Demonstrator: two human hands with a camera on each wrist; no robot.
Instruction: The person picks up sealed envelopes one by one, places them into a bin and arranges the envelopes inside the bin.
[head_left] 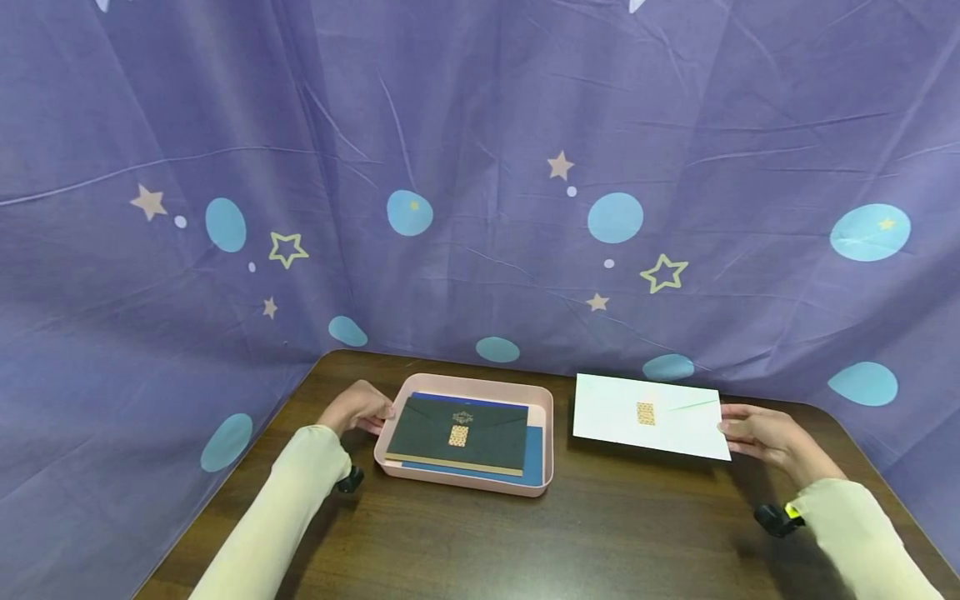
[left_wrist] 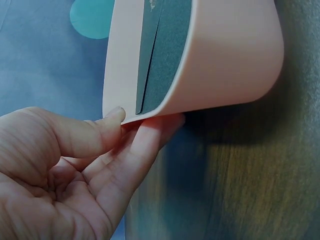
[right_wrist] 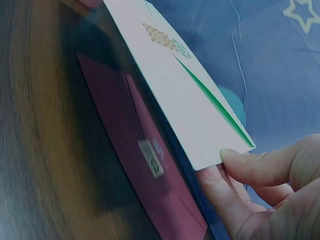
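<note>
My left hand (head_left: 358,408) pinches the left rim of a shallow pink tray (head_left: 480,387), thumb on top and fingers beneath. Inside it a dark green envelope (head_left: 427,425) with a gold patterned seal lies over blue envelopes (head_left: 534,446) and one with a tan edge. A white envelope (head_left: 615,408) with a gold seal is held above the table at the right. My right hand (head_left: 776,437) pinches its right end between thumb and fingers. Below it, the right wrist view shows a maroon envelope (right_wrist: 115,90) on the table; the head view hides this one.
The brown wooden table (head_left: 600,533) ends at a purple curtain (head_left: 465,275) printed with stars and blue ovals, behind and at both sides. Black wrist straps (head_left: 777,520) sit at the cuffs of light sleeves.
</note>
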